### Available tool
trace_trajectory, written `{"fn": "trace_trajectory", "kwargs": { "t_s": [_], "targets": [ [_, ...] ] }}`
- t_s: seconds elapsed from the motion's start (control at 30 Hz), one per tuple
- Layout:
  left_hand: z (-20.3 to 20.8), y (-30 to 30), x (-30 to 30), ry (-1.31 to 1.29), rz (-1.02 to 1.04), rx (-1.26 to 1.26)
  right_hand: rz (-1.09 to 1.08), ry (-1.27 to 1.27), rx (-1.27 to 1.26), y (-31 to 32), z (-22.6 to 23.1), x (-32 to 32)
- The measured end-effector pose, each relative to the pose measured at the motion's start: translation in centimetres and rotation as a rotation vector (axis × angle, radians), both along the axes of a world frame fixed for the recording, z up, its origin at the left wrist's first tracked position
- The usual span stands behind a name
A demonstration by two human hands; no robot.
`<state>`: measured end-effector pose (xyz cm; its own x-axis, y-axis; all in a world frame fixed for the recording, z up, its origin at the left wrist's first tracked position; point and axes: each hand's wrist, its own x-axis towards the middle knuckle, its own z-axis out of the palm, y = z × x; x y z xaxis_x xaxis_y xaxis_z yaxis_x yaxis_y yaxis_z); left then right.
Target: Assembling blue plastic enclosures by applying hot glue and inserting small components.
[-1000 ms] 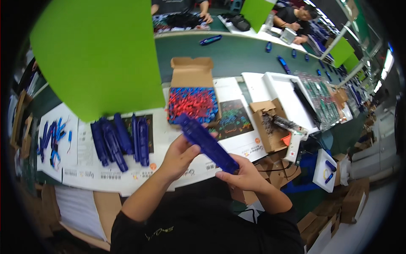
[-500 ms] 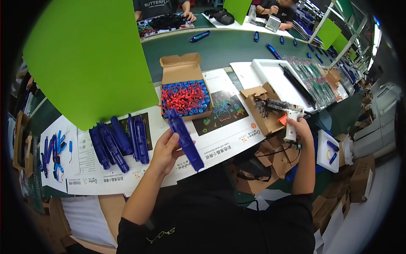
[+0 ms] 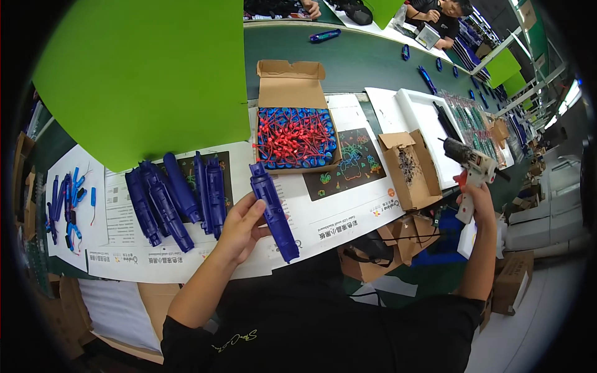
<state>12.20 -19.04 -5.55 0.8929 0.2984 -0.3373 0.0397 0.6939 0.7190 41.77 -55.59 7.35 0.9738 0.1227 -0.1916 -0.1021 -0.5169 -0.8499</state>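
My left hand (image 3: 241,231) holds a dark blue plastic half-shell (image 3: 273,214) by its left edge, hollow ribbed side up, over the paper-covered table. My right hand (image 3: 477,198) grips a white glue gun (image 3: 471,168) by the handle, with its dark nozzle pointing up and left. A black stick pokes out of its back end, and a finger is by the red trigger. Several similar blue shells (image 3: 165,208) lie side by side left of my left hand. Beyond the held shell stands an open cardboard box (image 3: 298,168) of blue cylindrical parts with red wires (image 3: 292,133).
A small cardboard box (image 3: 426,196) with dark scraps sits left of the glue gun. Behind it are a white foam tray (image 3: 416,105) with black sticks and bagged circuit boards (image 3: 469,121). A green divider (image 3: 143,74) stands at left. Across the green conveyor (image 3: 367,59) works another person (image 3: 435,22).
My right hand has lifted the glue gun away from the small cardboard box, to the right. The shell stays in my left hand, now more upright. The whole view has shifted.
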Motion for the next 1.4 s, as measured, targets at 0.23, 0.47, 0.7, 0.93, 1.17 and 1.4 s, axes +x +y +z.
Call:
{"fn": "trace_trajectory", "kwargs": {
  "t_s": [0.23,0.47,0.7,0.93,1.17,1.4],
  "targets": [
    [-0.2,1.2,-0.5,0.033,0.044,-0.041,-0.104,-0.159,0.144,-1.8,1.8,-3.4],
    [0.3,1.7,-0.7,-0.064,0.152,0.018,-0.016,-0.015,0.300,-1.8,2.1,-4.8],
    [-0.7,0.5,-0.4,-0.052,0.192,0.071,-0.110,0.125,0.009,-2.3,-1.0,-4.0],
    [-0.5,-0.4,1.0,-0.075,0.176,0.109,-0.011,0.191,0.011,-2.5,-1.3,-2.3],
    [-0.7,-0.5,0.6,-0.010,0.258,0.017,-0.075,0.100,0.024,-3.0,-0.3,-1.8],
    [-1.2,0.1,2.5,0.070,0.096,-0.276,0.189,-0.443,0.299,-2.4,5.7,-8.1]
  ]
}}
